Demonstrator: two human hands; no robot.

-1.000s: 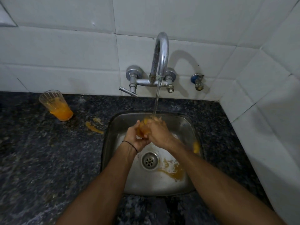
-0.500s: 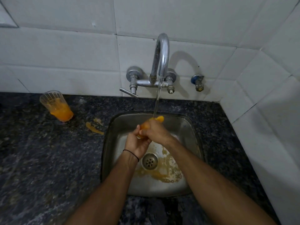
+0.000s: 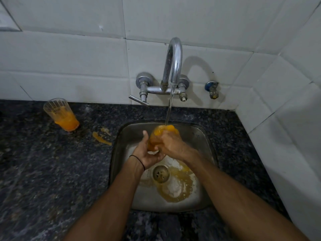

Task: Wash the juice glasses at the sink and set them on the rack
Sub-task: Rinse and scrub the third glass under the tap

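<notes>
juice puddle (image 3: 175, 186) in sink (image 3: 206, 141) wider, both hands still gripping glass (image 3: 156, 136)

Glass (image 3: 160, 136) in sink: lower part and base being covered by left hand (image 3: 147, 153) and right hand (image 3: 171, 145); only orange-filled upper part showing. Right fingers wrapping behind glass, tips not showing. Left palm facing away, hiding contact with glass. Both forearms running off bottom edge. Sink (image 3: 121, 136) front rim partly being covered by forearms. Counter (image 3: 43, 171) getting cut off at left and bottom edges. Second glass (image 3: 60, 115): wall streaks too blurred for detail.
</notes>
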